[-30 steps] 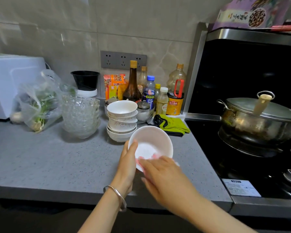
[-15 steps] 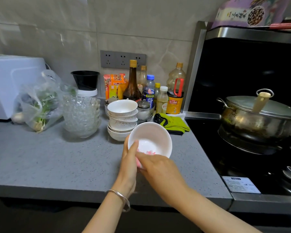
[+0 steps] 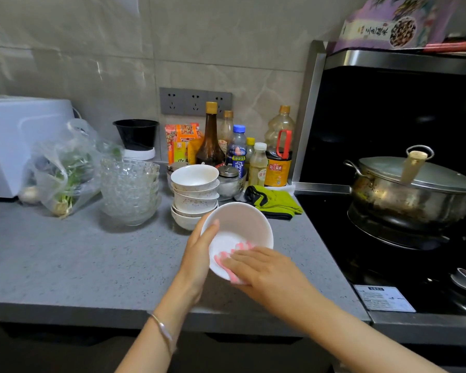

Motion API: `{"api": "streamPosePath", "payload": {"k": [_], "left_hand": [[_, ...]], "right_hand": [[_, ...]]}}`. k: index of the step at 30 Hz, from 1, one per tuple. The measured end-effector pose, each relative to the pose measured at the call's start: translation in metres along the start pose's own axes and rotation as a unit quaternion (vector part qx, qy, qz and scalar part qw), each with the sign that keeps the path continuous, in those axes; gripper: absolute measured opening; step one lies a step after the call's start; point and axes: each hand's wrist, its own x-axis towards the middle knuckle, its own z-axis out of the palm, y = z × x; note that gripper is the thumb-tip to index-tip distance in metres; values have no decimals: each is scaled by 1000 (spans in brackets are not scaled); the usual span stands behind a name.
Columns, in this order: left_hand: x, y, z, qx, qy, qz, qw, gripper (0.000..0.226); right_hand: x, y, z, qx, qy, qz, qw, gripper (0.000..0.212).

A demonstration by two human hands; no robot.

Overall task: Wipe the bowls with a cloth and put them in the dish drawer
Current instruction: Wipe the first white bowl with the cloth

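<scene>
A white bowl (image 3: pixel 240 227) is tilted toward me above the grey counter (image 3: pixel 78 262). My left hand (image 3: pixel 199 254) grips its left rim, thumb on the inside edge. My right hand (image 3: pixel 258 267) presses a pink and white cloth (image 3: pixel 233 255) against the near inner wall of the bowl, fingers laid over the cloth. Behind the bowl stands a stack of several speckled white bowls (image 3: pixel 194 192). To the left of it is a stack of clear glass bowls (image 3: pixel 129 189). No dish drawer is in view.
Sauce bottles (image 3: pixel 237 152) and packets line the wall behind the bowls. A green cloth (image 3: pixel 275 201) lies by the stove. A lidded steel pot (image 3: pixel 412 189) sits on the black hob at right. A plastic bag of greens (image 3: pixel 62 168) and a white appliance (image 3: pixel 14 141) stand at left.
My right hand has slid the cloth from the bowl's near-left rim across to the near-right inner wall. My left hand keeps its hold on the left rim.
</scene>
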Motion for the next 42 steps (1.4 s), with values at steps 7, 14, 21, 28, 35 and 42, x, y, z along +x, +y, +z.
{"api": "streamPosePath", "payload": {"k": [7, 14, 21, 28, 35, 42], "left_hand": [[-3, -13, 11, -65, 31, -28, 997, 26], [8, 3, -6, 55, -18, 23, 998, 23], [6, -14, 11, -55, 44, 0, 998, 28], [16, 8, -9, 51, -54, 33, 997, 22], [3, -9, 17, -54, 31, 29, 998, 25], [16, 8, 0, 27, -27, 55, 998, 22]], "right_hand": [[11, -6, -2, -30, -4, 69, 997, 27], [-2, 15, -3, -44, 5, -30, 999, 28], [18, -12, 10, -22, 25, 81, 996, 30], [4, 15, -1, -80, 13, -43, 996, 29], [21, -8, 5, -6, 66, 83, 994, 40], [11, 19, -8, -81, 45, -22, 995, 25]]}}
